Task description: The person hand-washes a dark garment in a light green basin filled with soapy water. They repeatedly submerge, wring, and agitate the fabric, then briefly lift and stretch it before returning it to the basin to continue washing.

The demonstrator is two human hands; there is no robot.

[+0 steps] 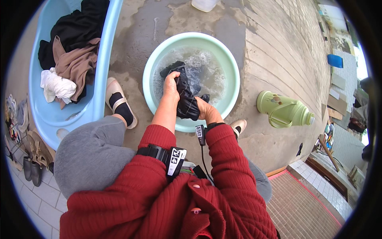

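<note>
A wet black garment (186, 103) is bunched between my two hands over a pale green plastic basin (235, 74). My left hand (171, 85) grips its upper left part, thumb on top. Lower on the right, my right hand (206, 109) holds the other end, its fingers partly hidden by the cloth. Cloudy, sudsy water (206, 64) fills the bottom of the basin. Part of a dark cloth (195, 74) shows in the water beside the garment; I cannot tell whether it is the same piece.
To the left stands a blue plastic tub (103, 59) holding black clothes (77, 28), a brown garment (76, 58) and a bunched white cloth (58, 86). A green thermos flask (280, 109) stands on the concrete at the right. A whitish container (205, 4) is at the top edge.
</note>
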